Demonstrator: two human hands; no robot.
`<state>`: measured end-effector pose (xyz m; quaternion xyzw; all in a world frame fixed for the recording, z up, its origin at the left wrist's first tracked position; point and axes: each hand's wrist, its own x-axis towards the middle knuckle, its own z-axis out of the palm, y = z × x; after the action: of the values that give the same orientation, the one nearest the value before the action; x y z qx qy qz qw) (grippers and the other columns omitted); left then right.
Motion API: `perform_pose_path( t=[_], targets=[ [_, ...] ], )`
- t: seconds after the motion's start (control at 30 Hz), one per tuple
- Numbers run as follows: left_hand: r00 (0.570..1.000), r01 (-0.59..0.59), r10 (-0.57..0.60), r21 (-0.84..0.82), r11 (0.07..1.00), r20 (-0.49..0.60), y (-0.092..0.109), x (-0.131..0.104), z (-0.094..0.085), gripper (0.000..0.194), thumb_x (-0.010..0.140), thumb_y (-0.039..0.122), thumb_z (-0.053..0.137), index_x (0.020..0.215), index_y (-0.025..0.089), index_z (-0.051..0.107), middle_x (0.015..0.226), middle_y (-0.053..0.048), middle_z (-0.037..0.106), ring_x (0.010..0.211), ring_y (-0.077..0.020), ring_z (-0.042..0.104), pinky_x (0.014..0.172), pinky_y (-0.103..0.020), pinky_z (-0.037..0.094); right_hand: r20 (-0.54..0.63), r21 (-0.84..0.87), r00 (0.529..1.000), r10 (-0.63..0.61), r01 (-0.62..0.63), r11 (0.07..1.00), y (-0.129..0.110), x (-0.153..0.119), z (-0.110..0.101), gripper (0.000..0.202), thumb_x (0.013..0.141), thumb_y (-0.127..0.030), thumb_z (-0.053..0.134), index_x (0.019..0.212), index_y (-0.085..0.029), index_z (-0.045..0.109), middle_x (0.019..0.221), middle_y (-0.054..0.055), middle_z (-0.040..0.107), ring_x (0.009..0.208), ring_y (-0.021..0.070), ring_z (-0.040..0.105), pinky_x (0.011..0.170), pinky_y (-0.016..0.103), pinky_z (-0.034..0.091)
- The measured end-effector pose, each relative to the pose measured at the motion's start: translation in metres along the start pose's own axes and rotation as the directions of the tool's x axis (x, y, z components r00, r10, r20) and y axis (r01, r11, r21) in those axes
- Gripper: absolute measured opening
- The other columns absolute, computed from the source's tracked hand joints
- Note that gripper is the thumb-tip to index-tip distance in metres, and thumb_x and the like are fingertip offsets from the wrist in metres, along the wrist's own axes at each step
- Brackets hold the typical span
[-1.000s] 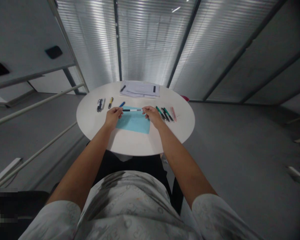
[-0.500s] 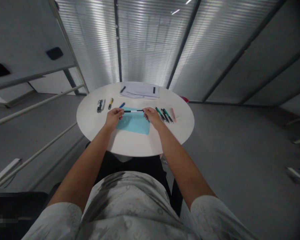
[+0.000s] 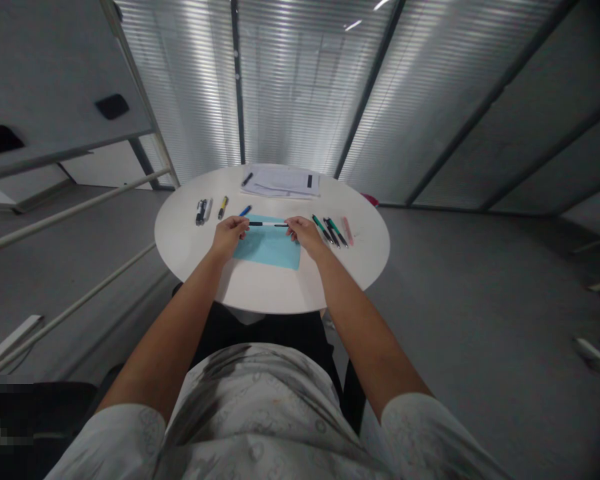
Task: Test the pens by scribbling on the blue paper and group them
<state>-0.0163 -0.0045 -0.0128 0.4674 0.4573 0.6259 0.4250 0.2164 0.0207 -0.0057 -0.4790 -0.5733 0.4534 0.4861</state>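
A black and white pen (image 3: 269,225) is stretched level between my two hands, over a light blue sheet (image 3: 267,248) on the round white table. My left hand (image 3: 229,235) pinches its dark left end. The right end is between the closed fingertips of my right hand (image 3: 303,233). A blue pen (image 3: 245,211) lies just beyond my left hand. Green and black pens (image 3: 330,231) and a pink stick-like item (image 3: 348,231) lie right of my right hand.
On the table's (image 3: 270,293) left side are several dark and clear pens (image 3: 203,211) and a yellow marker (image 3: 223,207). Papers (image 3: 283,181) with a dark pen (image 3: 247,179) lie at the far edge. White rails (image 3: 80,208) stand at the left.
The view has shifted very slightly. Both hands keep the pen in nearly the same place over the blue sheet.
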Motion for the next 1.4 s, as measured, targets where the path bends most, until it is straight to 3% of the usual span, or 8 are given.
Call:
perform_pose_path(
  t=[0.27,0.53,0.83,1.03,1.13,1.27,1.4],
  targets=[
    [1.0,-0.006,0.006,0.006,1.0,-0.002,-0.009,0.006,-0.004,0.027,0.065,0.039,0.082,0.074,0.016,0.071,0.065,-0.001,0.065,0.052,-0.0081,0.047,0.054,-0.024,0.035,0.0,-0.009,1.0,-0.007,0.007,1.0,0.0,0.0,0.0,0.01,0.088,-0.028,0.068,0.088,-0.018,0.068,0.066,-0.003,0.068,0.046,0.007,0.05,0.049,0.021,0.038],
    [1.0,-0.005,0.005,0.044,0.999,-0.011,-0.007,0.006,-0.003,0.03,0.069,0.043,0.082,0.07,0.016,0.069,0.058,0.001,0.06,0.05,-0.0083,0.045,0.052,-0.025,0.032,0.007,-0.023,0.999,-0.033,0.033,0.999,-0.001,-0.001,0.0,0.019,0.082,-0.034,0.076,0.091,-0.02,0.067,0.081,0.0,0.074,0.049,0.007,0.052,0.05,0.021,0.041],
    [1.0,-0.006,0.006,0.034,0.999,0.015,0.0,0.0,0.0,0.027,0.067,0.039,0.083,0.071,0.016,0.069,0.058,0.001,0.059,0.05,-0.0085,0.045,0.053,-0.025,0.033,0.011,-0.078,1.0,-0.019,0.02,0.997,0.0,0.0,0.001,0.025,0.093,-0.035,0.065,0.075,-0.018,0.065,0.057,-0.004,0.061,0.046,0.0077,0.048,0.048,0.021,0.036],
    [1.0,-0.015,0.014,0.03,0.999,0.014,-0.006,0.004,-0.003,0.029,0.067,0.041,0.082,0.076,0.016,0.071,0.063,0.0,0.063,0.051,-0.0083,0.047,0.053,-0.025,0.035,0.006,-0.01,1.0,0.007,-0.006,1.0,-0.002,-0.001,0.001,0.009,0.087,-0.027,0.068,0.087,-0.018,0.066,0.07,-0.002,0.07,0.047,0.0077,0.051,0.051,0.022,0.039],
    [1.0,-0.016,0.016,0.034,0.999,0.007,-0.006,0.004,-0.003,0.031,0.067,0.043,0.082,0.075,0.016,0.07,0.063,0.0,0.063,0.05,-0.008,0.046,0.053,-0.025,0.035,0.018,-0.001,1.0,0.019,-0.019,1.0,-0.004,-0.002,0.001,0.011,0.083,-0.021,0.068,0.094,-0.018,0.068,0.077,-0.001,0.073,0.048,0.0075,0.053,0.05,0.022,0.039],
    [1.0,-0.012,0.012,0.047,0.999,0.006,0.0,0.001,-0.001,0.03,0.068,0.043,0.082,0.071,0.016,0.068,0.06,0.001,0.062,0.05,-0.0081,0.045,0.053,-0.025,0.035,0.011,-0.044,1.0,-0.001,0.001,0.999,-0.006,-0.003,0.001,0.005,0.086,-0.023,0.066,0.087,-0.018,0.068,0.072,-0.002,0.07,0.047,0.007,0.051,0.049,0.022,0.037],
    [1.0,-0.007,0.006,0.069,0.998,0.016,0.004,-0.002,0.0,0.028,0.068,0.041,0.082,0.072,0.016,0.069,0.059,0.0,0.061,0.051,-0.0087,0.046,0.053,-0.025,0.034,0.01,-0.078,0.999,-0.031,0.032,0.996,-0.003,-0.003,0.001,0.021,0.091,-0.031,0.063,0.075,-0.019,0.064,0.062,-0.003,0.064,0.046,0.0073,0.048,0.049,0.021,0.036]
  ],
)
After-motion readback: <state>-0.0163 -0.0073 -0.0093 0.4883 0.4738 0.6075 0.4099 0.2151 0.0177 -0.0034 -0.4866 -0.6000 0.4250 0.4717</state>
